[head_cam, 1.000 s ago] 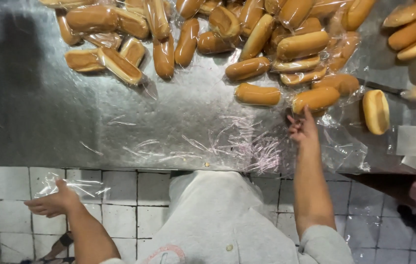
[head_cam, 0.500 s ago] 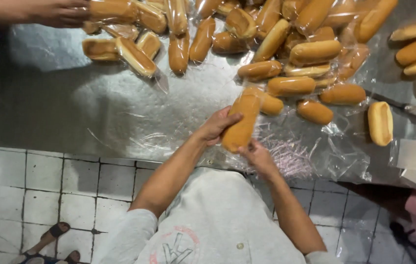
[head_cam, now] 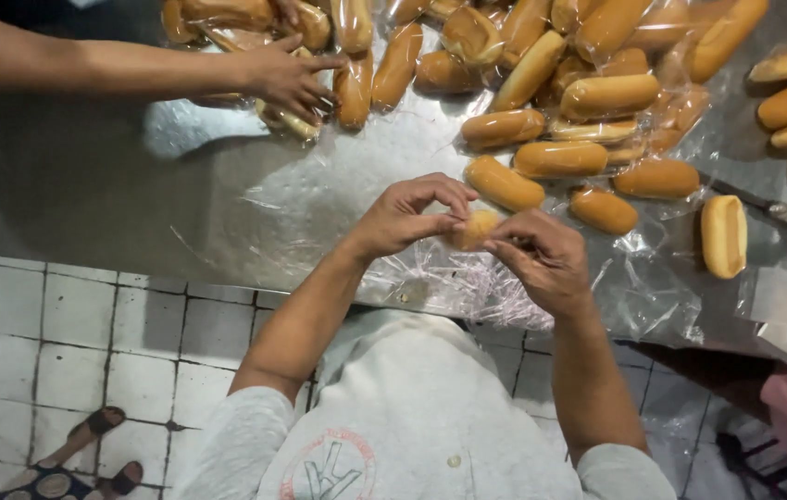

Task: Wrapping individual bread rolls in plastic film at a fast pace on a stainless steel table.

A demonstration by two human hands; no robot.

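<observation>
Worktop layout, head view
Bun pile (head_cam: 542, 83) upper frame on worktop (head_cam: 88, 204); single bun (head_cam: 473, 229) at centre between both hands; another person's hand (head_cam: 287, 79) upper left; floor (head_cam: 42, 361) lower left.

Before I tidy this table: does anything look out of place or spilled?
Nothing spilled. One bun lies alone, apart from the pile, beside a knife. Both hands hold another roll.

A metal table (head_cam: 88, 185) carries it all. Beyond the hands, a heap of long golden buns (head_cam: 542, 83) spreads across the far side, many wrapped in clear plastic. Just past the hands lie loose buns (head_cam: 503, 182). Off to the right, one split bun (head_cam: 723, 235) sits alone. Crinkled clear bags (head_cam: 468, 282) lie under the hands at the near edge.
</observation>
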